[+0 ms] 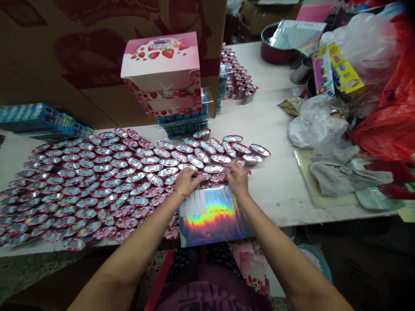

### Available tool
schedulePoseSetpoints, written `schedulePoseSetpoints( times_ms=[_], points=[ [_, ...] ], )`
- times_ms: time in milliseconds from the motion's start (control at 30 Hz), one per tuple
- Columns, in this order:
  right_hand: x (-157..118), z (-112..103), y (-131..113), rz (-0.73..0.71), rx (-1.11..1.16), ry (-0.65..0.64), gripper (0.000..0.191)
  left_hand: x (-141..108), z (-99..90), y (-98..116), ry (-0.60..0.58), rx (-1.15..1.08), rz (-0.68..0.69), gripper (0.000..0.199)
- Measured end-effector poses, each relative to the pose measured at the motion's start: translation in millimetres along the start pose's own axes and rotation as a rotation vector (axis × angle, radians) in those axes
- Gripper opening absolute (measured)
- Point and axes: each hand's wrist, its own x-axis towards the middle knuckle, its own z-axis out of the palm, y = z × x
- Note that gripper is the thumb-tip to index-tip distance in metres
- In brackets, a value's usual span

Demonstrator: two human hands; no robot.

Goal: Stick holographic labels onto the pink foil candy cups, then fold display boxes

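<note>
My left hand (188, 182) has thumb and fingers pinched together over the front of a crowd of small oval packs; whatever is in the pinch is too small to name. My right hand (238, 179) is closed in a similar way, fingertips by the edge of a pack, their contents hidden. Between the hands sits an oval pack with a pink top (218, 177). Just behind it stands a pack with a shiny silver top (213, 169). Below my hands a rainbow-shining holographic sheet (210, 218) lies at the table's front edge, with pale strips at its upper left.
Several more oval packs (86, 179) cover the table's left side. Behind them stand a strawberry-printed box (162, 71) on blue packs (184, 123), and a large carton (81, 52). To the right are a grey cloth (343, 172), plastic bags (319, 121) and a dark red pot (275, 49).
</note>
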Motion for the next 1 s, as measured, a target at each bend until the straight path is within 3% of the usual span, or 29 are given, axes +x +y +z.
schedulePoseSetpoints(
  times_ms=[100,233,367,500,600,800,1000],
  points=[
    [-16.7,-4.6,-10.3,-0.243,0.002,-0.244,0.016,-26.5,-5.6,-12.1,-0.223,0.113,0.107,0.029],
    [-38.9,10.6,-20.0,-0.458,-0.187,-0.411,0.020,-36.3,2.5,-11.4,-0.255,0.098,0.124,0.015],
    [-54.9,20.4,-16.0,-0.575,-0.254,-0.386,0.025,-32.2,8.4,-7.4,-0.220,0.057,0.092,0.015],
    [-65.2,15.7,-9.1,-0.662,-0.176,-0.335,0.027,-33.2,10.9,-11.5,-0.228,0.055,0.112,0.012],
    [-63.9,6.5,-15.3,-0.638,-0.090,-0.337,0.025,-34.7,14.1,-14.8,-0.219,0.099,0.139,0.013],
    [-42.0,-16.1,-32.6,-0.404,0.086,-0.432,0.022,-32.5,16.4,-12.7,-0.215,0.149,0.200,0.013],
    [-45.2,-2.1,-15.8,-0.507,-0.264,-0.444,0.025,-29.8,14.3,-10.4,-0.236,0.132,0.156,0.016]
  ],
)
